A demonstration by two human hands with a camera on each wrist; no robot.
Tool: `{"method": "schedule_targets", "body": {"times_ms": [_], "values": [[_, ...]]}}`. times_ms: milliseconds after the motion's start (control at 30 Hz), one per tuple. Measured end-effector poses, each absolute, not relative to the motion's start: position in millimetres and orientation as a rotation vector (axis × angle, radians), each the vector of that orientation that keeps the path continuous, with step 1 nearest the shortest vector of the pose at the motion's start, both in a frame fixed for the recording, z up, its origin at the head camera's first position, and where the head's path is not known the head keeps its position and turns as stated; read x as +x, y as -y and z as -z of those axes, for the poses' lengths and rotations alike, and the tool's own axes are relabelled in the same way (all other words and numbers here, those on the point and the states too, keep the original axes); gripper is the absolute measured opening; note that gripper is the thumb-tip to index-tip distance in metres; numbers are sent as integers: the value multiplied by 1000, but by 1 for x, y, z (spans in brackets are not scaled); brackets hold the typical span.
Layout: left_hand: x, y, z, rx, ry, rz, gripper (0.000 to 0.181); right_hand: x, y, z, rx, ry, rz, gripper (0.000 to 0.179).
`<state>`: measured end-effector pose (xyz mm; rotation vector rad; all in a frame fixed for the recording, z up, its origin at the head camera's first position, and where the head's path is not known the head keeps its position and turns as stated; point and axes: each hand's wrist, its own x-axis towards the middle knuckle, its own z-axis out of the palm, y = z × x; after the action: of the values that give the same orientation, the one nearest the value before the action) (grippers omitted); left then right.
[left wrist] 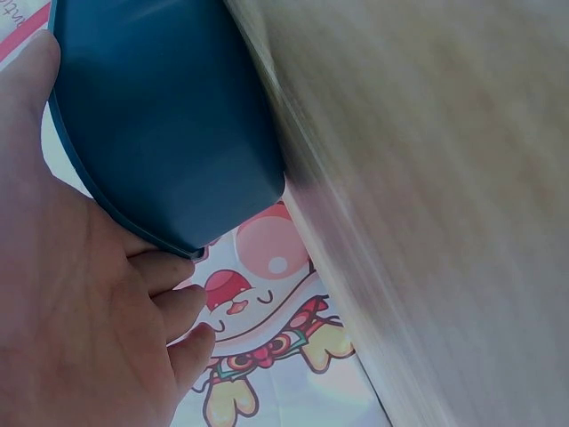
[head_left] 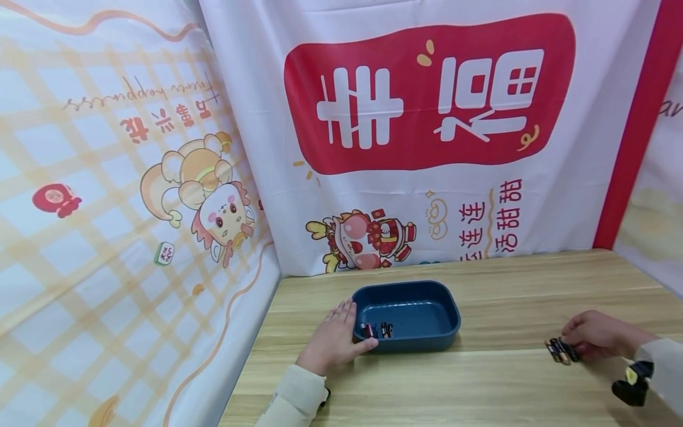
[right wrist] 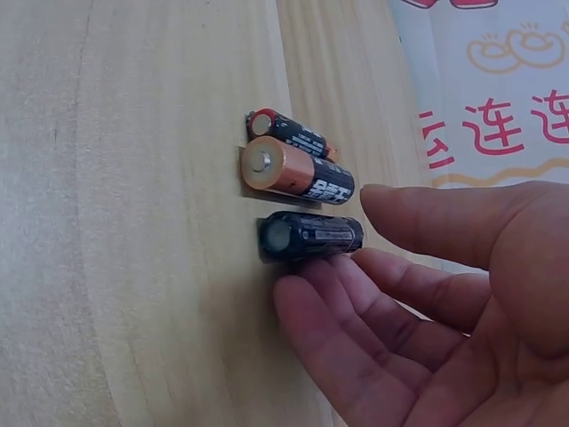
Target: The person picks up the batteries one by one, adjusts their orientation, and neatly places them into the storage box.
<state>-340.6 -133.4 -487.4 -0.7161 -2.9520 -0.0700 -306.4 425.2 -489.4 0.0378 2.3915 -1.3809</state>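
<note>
A dark blue plastic box stands on the table, with several batteries inside at its near left corner. My left hand holds that corner, thumb along the near rim and fingers along the left side. In the left wrist view, its fingertips lie against the rim. Farther right, my right hand is beside a row of three batteries. Its fingers touch the side of the dark battery, while the thumb stands apart above. Next to that lie a copper-and-black battery and a smaller red-ended battery.
The wood-grain table meets a printed cloth backdrop behind the box. Another printed cloth wall borders the left side. A black wrist device is on the right forearm.
</note>
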Motion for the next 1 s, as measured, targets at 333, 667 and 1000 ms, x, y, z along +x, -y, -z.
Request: {"method": "schedule_targets", "body": {"times_ms": [333, 667, 1000], "values": [[-338, 133, 486, -719, 2941, 64, 109, -302, -421, 492, 64, -2429, 1359, 13], [-337, 133, 485, -708, 2949, 60, 110, -304, -418, 492, 76, -2480, 1254, 8], [-338, 133, 487, -717, 2941, 74, 109, -302, -418, 493, 44, -2541, 1277, 10]]}}
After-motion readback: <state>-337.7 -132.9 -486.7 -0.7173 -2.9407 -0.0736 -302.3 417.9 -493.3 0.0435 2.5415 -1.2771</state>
